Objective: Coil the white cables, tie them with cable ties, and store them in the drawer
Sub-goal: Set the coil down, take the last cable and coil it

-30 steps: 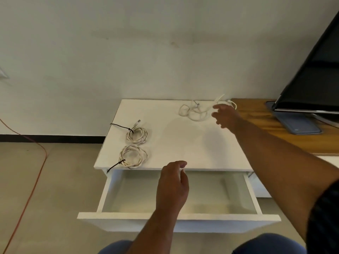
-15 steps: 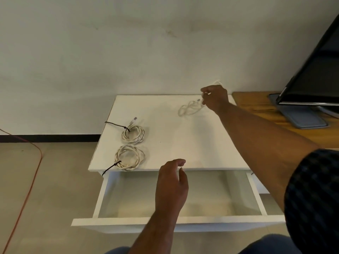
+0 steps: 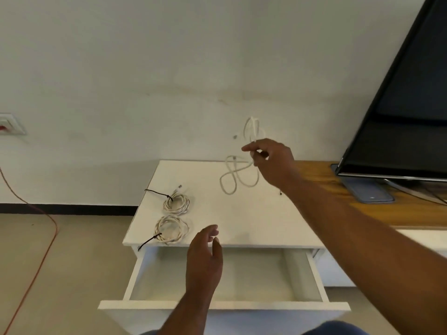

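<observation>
My right hand (image 3: 273, 163) pinches the loose cable (image 3: 232, 180) between thumb and fingers, its loops dangling below and left of that hand over the counter (image 3: 254, 218). My left hand (image 3: 205, 255) holds nothing, fingers loosely curled, above the open drawer (image 3: 222, 305) at the counter's front edge. A tied coil (image 3: 171, 229) lies just left of its fingertips, a second coil (image 3: 176, 203) just beyond.

Right hand (image 3: 271, 160), a second ago open over cable (image 3: 238, 175) at far right of top (image 3: 242, 213), now pinches it and has lifted it. Cable no longer flat heap: loops dangle below hand, one loop stands above fingers.
</observation>
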